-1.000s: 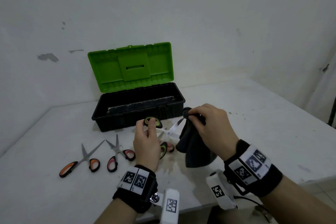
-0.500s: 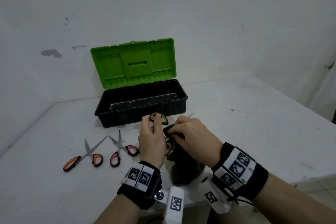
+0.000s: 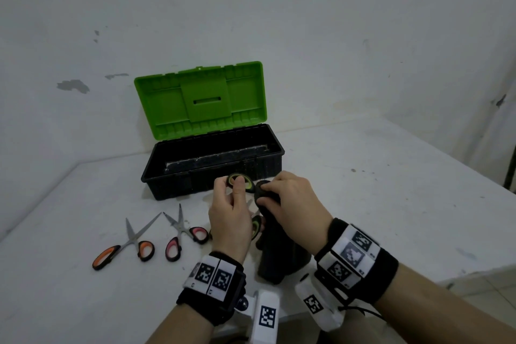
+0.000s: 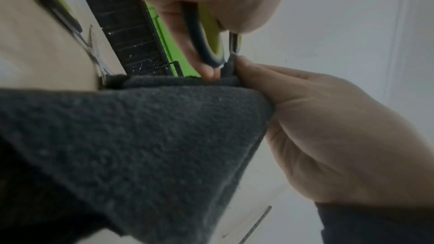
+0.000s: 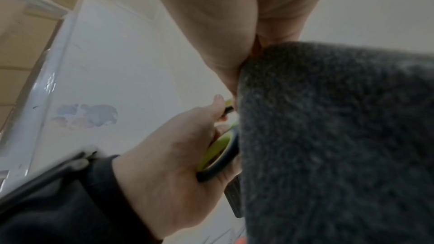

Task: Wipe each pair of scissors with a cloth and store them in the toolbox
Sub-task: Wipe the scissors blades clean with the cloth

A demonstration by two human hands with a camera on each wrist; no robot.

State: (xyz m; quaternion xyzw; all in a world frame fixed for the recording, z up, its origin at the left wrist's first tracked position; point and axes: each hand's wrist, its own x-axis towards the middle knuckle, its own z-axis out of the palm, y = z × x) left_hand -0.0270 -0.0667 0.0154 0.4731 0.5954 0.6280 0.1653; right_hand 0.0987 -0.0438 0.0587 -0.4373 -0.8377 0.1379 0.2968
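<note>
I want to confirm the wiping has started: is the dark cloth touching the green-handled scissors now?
Touching. In the left wrist view the right hand pinches the dark cloth around the green-handled scissors just below the handle ring.

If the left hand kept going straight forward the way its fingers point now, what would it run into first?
Most likely the front wall of the open toolbox. The left hand, gripping the green-handled scissors, points away from the person toward that black wall just beyond the fingertips. The gap between them is hard to judge.
</note>
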